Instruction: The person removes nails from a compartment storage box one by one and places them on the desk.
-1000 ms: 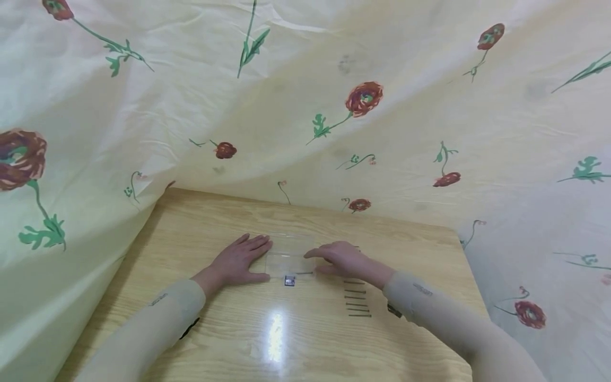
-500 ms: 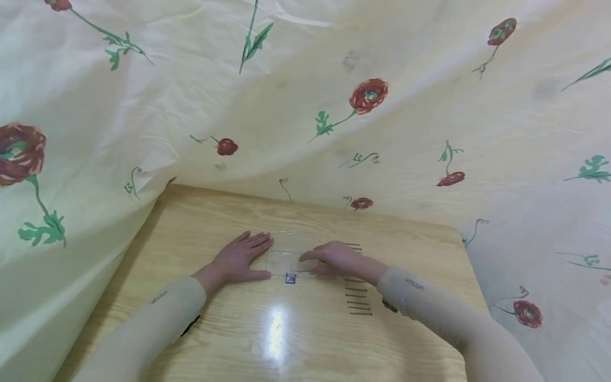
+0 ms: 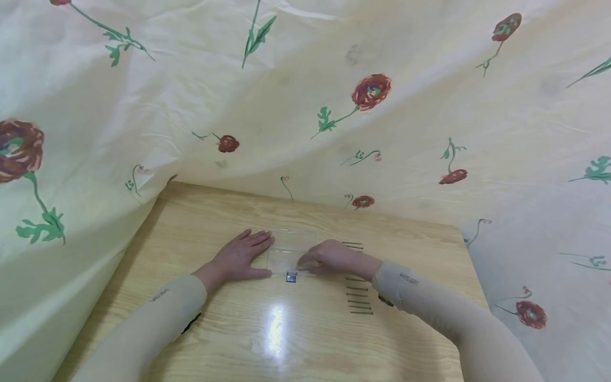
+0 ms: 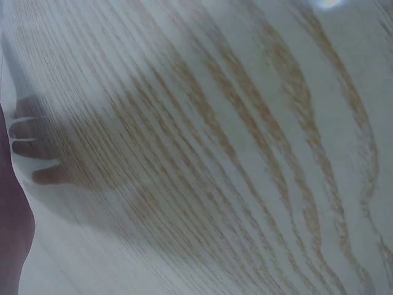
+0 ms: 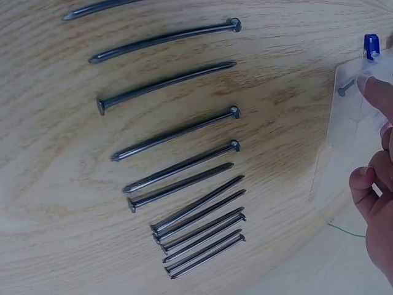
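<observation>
A clear plastic box (image 3: 282,260) with a blue latch (image 3: 291,277) lies on the table. My left hand (image 3: 236,257) rests with fingers spread, fingertips and thumb against the box's left side. In the left wrist view only an edge of that hand (image 4: 13,239) shows, with the fingers' reflection on the tabletop. My right hand (image 3: 334,255) reaches over the box's right part, index bent downward. In the right wrist view a digit touches or covers one end of a nail (image 5: 345,90) in the box, while other fingers curl inward; whether the nail is pinched is hidden.
Several loose metal nails (image 5: 175,135) lie in a row right of the box, partly beneath my right forearm. Their heads point different ways. The wooden table (image 3: 229,329) meets a flowered cloth (image 3: 267,106) at the back and sides.
My right hand has moved slightly left and down over the box, and its index finger has bent toward the nail. My left hand stays at the box; the head view has shifted slightly.
</observation>
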Available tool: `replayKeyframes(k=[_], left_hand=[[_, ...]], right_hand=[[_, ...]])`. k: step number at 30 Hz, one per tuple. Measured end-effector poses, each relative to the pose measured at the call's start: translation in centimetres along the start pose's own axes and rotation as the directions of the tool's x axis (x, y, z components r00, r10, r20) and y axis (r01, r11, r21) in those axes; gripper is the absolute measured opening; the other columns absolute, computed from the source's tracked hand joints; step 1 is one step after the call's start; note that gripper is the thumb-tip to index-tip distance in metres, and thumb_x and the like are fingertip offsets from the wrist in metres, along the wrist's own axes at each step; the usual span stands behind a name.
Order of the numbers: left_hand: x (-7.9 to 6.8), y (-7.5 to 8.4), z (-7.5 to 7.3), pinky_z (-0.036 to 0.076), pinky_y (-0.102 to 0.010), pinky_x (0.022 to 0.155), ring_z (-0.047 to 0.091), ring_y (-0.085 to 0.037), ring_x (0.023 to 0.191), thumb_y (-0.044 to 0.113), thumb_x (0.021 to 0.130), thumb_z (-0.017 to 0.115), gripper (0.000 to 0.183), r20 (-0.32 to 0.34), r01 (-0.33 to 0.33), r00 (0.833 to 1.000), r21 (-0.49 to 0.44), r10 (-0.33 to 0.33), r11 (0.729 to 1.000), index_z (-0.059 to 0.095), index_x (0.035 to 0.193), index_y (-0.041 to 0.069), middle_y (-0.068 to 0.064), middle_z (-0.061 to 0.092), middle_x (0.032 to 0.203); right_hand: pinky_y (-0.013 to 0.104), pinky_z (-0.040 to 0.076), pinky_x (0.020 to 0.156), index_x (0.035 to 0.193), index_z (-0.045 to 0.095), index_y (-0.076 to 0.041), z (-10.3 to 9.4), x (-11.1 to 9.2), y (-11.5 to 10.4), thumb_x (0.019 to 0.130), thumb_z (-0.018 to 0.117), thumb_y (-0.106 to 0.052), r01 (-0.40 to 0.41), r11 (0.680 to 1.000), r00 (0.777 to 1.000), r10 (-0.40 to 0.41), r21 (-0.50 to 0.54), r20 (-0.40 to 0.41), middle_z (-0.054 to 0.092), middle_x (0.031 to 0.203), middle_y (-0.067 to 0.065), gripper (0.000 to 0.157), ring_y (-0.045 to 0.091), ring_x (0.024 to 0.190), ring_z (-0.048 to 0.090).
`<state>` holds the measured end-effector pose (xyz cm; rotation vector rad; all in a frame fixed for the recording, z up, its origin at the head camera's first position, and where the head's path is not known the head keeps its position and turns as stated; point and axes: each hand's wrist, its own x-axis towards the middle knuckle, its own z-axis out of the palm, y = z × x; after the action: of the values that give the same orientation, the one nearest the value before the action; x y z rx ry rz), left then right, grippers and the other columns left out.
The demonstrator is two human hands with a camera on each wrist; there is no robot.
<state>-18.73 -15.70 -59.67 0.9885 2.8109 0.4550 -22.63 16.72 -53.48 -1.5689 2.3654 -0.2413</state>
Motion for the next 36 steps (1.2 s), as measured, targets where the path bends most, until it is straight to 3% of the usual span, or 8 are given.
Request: replayKeyframes(k=[5,9,17,24,36], left_hand=[[0.0,-0.1,0.1,0.015,-0.048,0.135,0.028,-0.023,0.162,0.074,0.096,0.059,0.097,0.002,-0.003,1.000,0.013,0.003,1.000,0.036,0.168,0.014,-0.004,0.032,0.174],[-0.1,-0.1,0.0,0.015,-0.048,0.135,0.028,-0.023,0.162,0.074,0.096,0.059,0.097,-0.001,-0.002,1.000,0.012,0.002,1.000,0.036,0.168,0.014,-0.004,0.033,0.174],[-0.1,0.1,-0.1,0.017,-0.050,0.134,0.031,-0.024,0.161,0.073,0.096,0.060,0.096,0.001,-0.003,1.000,0.010,0.003,1.000,0.037,0.167,0.013,-0.006,0.033,0.174],[-0.1,-0.2,-0.1,0.017,-0.049,0.134,0.030,-0.024,0.161,0.074,0.096,0.060,0.097,-0.002,-0.001,1.000,0.030,0.001,1.000,0.037,0.168,0.013,-0.005,0.033,0.174],[-0.1,-0.1,0.0,0.019,-0.051,0.133,0.033,-0.026,0.160,0.073,0.096,0.062,0.096,-0.027,-0.027,0.999,0.013,0.027,1.000,0.039,0.167,0.012,-0.007,0.036,0.173]], right_hand=[[0.028,0.062,0.092,0.129,0.078,-0.018,0.2,0.4,0.1,0.094,0.084,-0.017,0.000,1.000,1.000,0.000,-0.020,0.024,0.080,0.120,-0.003,0.035,0.012,0.104,0.077],[0.027,0.061,0.094,0.126,0.079,-0.017,0.3,0.8,0.1,0.093,0.085,-0.018,0.024,0.999,0.999,-0.023,-0.040,0.026,0.080,0.120,-0.003,0.034,0.012,0.106,0.077],[0.023,0.062,0.089,0.115,0.081,-0.014,0.7,1.3,0.1,0.094,0.083,-0.015,0.106,0.991,0.994,-0.107,-0.084,-0.007,0.081,0.110,-0.001,0.021,0.012,0.098,0.078],[0.022,0.061,0.077,0.102,0.080,-0.015,1.1,2.0,-0.4,0.098,0.077,-0.011,0.063,0.991,0.998,-0.065,-0.120,-0.006,0.080,0.095,-0.002,0.005,0.010,0.082,0.075],[0.022,0.056,0.066,0.090,0.075,-0.015,1.2,2.8,-0.5,0.095,0.078,-0.011,0.028,0.988,0.997,-0.018,-0.150,0.069,0.074,0.084,-0.005,0.007,0.006,0.067,0.061]])
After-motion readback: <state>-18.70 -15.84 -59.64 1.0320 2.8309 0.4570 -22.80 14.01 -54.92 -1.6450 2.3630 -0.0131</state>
